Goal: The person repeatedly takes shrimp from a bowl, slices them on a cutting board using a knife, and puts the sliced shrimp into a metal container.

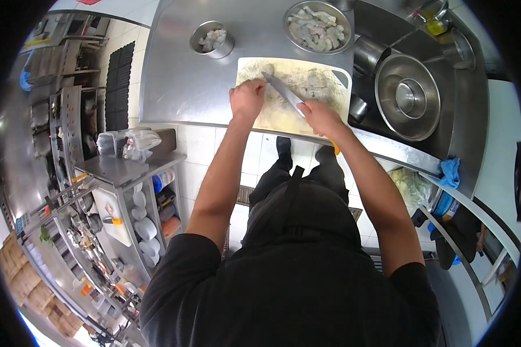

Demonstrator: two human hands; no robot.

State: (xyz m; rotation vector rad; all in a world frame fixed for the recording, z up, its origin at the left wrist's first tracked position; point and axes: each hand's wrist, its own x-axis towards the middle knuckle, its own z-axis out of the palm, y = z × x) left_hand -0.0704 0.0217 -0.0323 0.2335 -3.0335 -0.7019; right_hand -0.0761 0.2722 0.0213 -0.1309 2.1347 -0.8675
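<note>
The right hand is wrapped around one knife, its blade slanting over a cutting board toward the left hand, fingers curled; whether they pinch anything I cannot tell. Beyond, two steel containers hold raw shrimp: a small pot and a fuller, wider bowl. Right, a basin holds one smaller bowl.

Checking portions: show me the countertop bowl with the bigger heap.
The wide right-hand bowl beyond the cutting board; its pale pieces far outnumber those in the small left-hand bowl.
</note>
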